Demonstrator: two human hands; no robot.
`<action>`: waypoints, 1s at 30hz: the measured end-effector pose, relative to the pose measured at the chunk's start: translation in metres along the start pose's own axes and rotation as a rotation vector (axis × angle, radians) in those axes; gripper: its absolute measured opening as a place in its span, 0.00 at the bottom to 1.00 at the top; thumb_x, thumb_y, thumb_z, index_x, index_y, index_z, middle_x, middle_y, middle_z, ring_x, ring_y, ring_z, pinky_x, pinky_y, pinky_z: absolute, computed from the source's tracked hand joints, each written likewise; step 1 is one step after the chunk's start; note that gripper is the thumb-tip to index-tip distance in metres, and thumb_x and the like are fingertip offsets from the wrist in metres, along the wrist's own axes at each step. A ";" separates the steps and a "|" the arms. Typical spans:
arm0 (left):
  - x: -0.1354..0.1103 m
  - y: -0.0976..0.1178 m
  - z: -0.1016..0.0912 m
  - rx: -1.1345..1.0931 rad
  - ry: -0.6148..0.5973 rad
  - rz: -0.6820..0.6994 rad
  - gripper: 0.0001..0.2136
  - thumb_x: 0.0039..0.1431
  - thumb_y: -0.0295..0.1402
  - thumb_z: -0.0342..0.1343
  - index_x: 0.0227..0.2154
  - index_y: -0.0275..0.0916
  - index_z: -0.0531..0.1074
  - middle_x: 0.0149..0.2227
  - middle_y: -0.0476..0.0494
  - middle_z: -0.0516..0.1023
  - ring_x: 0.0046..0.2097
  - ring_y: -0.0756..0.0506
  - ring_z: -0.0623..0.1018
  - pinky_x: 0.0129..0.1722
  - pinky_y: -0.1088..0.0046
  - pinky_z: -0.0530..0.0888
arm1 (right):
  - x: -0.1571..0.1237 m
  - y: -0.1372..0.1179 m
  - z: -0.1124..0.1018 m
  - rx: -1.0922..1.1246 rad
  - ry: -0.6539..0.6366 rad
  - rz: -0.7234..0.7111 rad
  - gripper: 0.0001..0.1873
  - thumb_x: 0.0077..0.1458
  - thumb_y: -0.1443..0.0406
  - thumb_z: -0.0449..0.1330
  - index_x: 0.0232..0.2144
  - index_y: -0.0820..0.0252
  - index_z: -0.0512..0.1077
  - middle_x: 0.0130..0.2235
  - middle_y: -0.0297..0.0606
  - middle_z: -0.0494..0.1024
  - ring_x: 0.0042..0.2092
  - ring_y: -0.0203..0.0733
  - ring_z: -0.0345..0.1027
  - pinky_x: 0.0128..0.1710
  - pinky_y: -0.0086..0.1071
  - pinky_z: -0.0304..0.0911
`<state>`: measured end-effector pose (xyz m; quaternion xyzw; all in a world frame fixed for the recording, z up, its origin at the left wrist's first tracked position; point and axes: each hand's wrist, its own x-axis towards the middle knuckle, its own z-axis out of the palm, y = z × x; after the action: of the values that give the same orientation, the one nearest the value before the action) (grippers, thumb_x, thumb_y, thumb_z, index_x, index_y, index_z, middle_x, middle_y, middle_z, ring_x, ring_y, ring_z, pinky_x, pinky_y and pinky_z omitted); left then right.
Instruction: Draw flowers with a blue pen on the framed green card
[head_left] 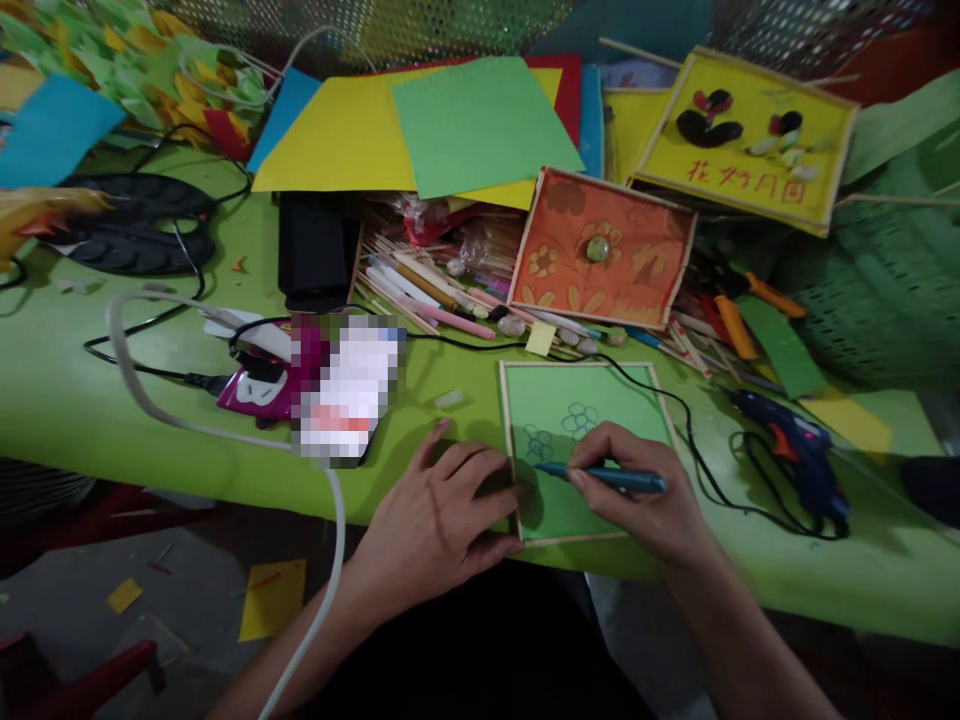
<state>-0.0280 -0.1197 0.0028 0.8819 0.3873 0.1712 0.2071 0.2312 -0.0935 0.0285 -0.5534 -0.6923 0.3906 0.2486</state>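
A green card with a thin wooden frame [600, 400] lies near the front edge of the green table [75, 400]. Flower outlines are drawn on it. My right hand [645, 495] is closed round a blue pen [607, 478], whose tip touches the card near the flowers. My left hand [442, 510] rests flat at the card's left edge, fingers spread and pressing the frame down.
A blue glue gun [795, 455] with a black cord lies to the right. Behind the card sit an orange framed picture [600, 250], a yellow framed picture [750, 135], loose sticks and pens [435, 290], coloured paper sheets [480, 120], a phone [345, 390] and cables.
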 end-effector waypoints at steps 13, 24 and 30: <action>0.000 -0.001 0.001 0.011 0.011 0.011 0.14 0.67 0.43 0.61 0.52 0.49 0.74 0.54 0.46 0.75 0.58 0.40 0.74 0.69 0.42 0.56 | 0.002 0.002 0.003 0.014 0.037 -0.049 0.06 0.60 0.62 0.64 0.31 0.56 0.75 0.28 0.33 0.78 0.28 0.37 0.70 0.26 0.29 0.62; -0.001 -0.001 0.001 0.007 0.011 0.010 0.14 0.69 0.45 0.58 0.54 0.50 0.73 0.54 0.46 0.75 0.59 0.41 0.73 0.71 0.43 0.54 | 0.006 -0.001 0.005 0.030 0.010 -0.091 0.05 0.60 0.63 0.65 0.32 0.57 0.75 0.29 0.33 0.79 0.27 0.37 0.71 0.26 0.28 0.63; -0.002 -0.001 0.002 0.011 0.029 0.011 0.13 0.69 0.45 0.58 0.52 0.49 0.73 0.54 0.46 0.75 0.58 0.42 0.74 0.71 0.44 0.53 | 0.008 0.002 0.008 0.038 0.015 -0.105 0.04 0.61 0.63 0.65 0.33 0.56 0.76 0.30 0.33 0.79 0.30 0.37 0.73 0.29 0.27 0.66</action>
<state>-0.0285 -0.1211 0.0003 0.8826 0.3863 0.1830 0.1956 0.2246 -0.0880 0.0214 -0.5144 -0.7112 0.3858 0.2842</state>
